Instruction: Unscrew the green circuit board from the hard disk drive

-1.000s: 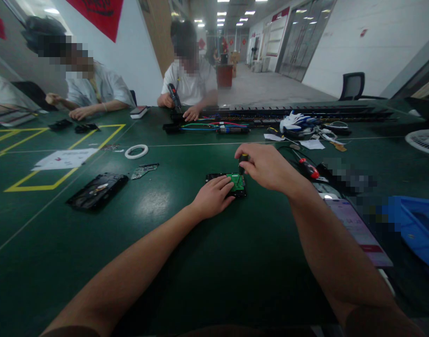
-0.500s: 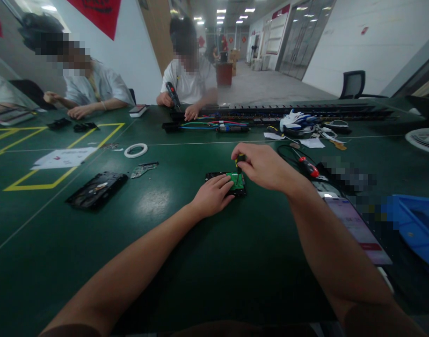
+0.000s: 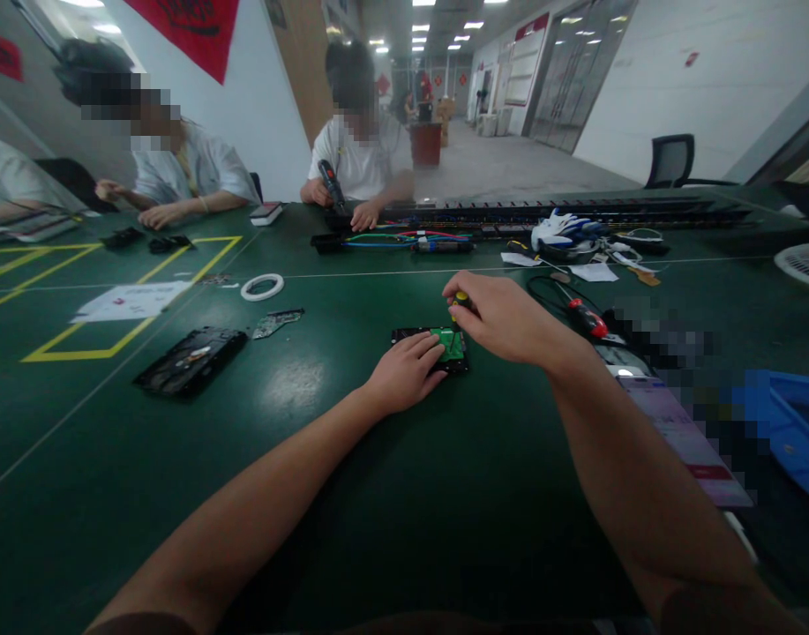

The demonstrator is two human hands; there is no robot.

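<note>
A black hard drive (image 3: pixel 462 362) with a green circuit board (image 3: pixel 453 346) facing up lies flat on the table. My left hand (image 3: pixel 406 375) holds it down, fingers stretched over its left part and thumb along the near edge. Pinched in my right hand (image 3: pixel 500 317) is a screwdriver with a yellow and dark handle (image 3: pixel 462 301). Its shaft points down at the right part of the board; the tip is too small to make out. Off to the left lie another black drive casing (image 3: pixel 191 360) and a loose circuit board (image 3: pixel 278 323).
A roll of white tape (image 3: pixel 262 287) and a paper sheet (image 3: pixel 130 301) lie left. On the right are a red-black screwdriver (image 3: pixel 588 318), a phone (image 3: pixel 682 432) and a blue bin (image 3: pixel 791 423). Gloves (image 3: pixel 566 231) lie beyond. Across the table a person (image 3: pixel 357 159) holds a power tool (image 3: pixel 331 183).
The view has shifted slightly, so everything sits a little further right and lower. More of the screwdriver's yellow handle shows in my right hand. My left hand stays on the hard drive.
</note>
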